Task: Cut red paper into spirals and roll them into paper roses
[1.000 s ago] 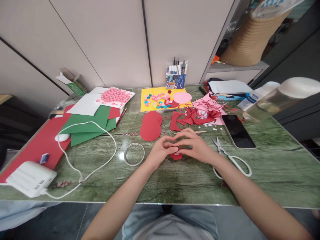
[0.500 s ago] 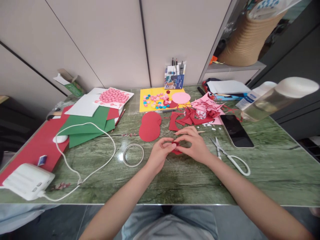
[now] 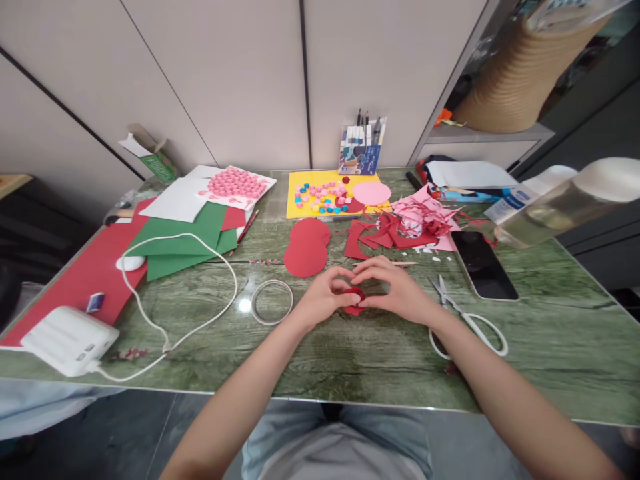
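A small red paper coil (image 3: 354, 308), curled round like a rosette, is held just above the green marble-patterned table (image 3: 310, 373). My left hand (image 3: 324, 295) pinches it from the left, thumb across its near side. From the right, my right hand (image 3: 393, 288) presses its thumb and fingertips against the same coil, fingers arched over the top. Two overlapping red paper circles (image 3: 306, 257) lie beyond my left hand. A roll of tape (image 3: 257, 312) rests left of that hand. White-handled scissors (image 3: 475, 323) lie partly under my right forearm, blades apart.
Red paper scraps (image 3: 357, 240) and crumpled pink paper (image 3: 417, 210) lie beyond my hands. A yellow sheet (image 3: 293, 207) carries colourful beads. At the right are a phone (image 3: 483, 263) and a bottle (image 3: 560, 207). A white cable (image 3: 233, 280) loops from a power bank (image 3: 70, 340) at left.
The view has shifted slightly, moving the table's contents to the right in the picture. My fingers have shifted around the paper coil, and more of its red face shows between them.
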### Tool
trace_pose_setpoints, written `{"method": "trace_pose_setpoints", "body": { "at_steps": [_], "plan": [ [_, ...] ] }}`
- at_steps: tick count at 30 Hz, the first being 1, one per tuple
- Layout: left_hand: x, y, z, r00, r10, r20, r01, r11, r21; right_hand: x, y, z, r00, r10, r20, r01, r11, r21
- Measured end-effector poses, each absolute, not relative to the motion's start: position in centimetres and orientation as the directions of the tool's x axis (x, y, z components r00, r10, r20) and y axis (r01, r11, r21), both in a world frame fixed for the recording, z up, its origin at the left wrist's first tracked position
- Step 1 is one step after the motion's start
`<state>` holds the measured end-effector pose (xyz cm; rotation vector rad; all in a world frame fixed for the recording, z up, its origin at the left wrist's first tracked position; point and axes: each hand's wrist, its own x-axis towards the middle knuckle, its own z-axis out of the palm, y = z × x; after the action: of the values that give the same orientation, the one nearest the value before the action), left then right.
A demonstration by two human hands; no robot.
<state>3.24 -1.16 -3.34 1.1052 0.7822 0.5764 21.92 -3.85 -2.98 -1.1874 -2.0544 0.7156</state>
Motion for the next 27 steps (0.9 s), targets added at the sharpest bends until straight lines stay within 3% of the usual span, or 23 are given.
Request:
{"method": "trace_pose_setpoints", "body": {
  "at_steps": [14, 27],
  "plan": [
    [3.1, -1.1, -3.1, 0.641, 0.733, -0.228, -0.066, 0.349, 0.935, 21.6, -4.0, -3.2, -0.464, 0.847, 0.258, 0.534, 0.500, -0.681],
    [4.6, -2.3, -4.1, 0.472, 0.854, -0.217, -0.359, 0.411, 0.838, 20.7, -4.4, -3.7, -0.253, 0.878, 0.408, 0.650, 0.466, -0.600]
  ]
}}
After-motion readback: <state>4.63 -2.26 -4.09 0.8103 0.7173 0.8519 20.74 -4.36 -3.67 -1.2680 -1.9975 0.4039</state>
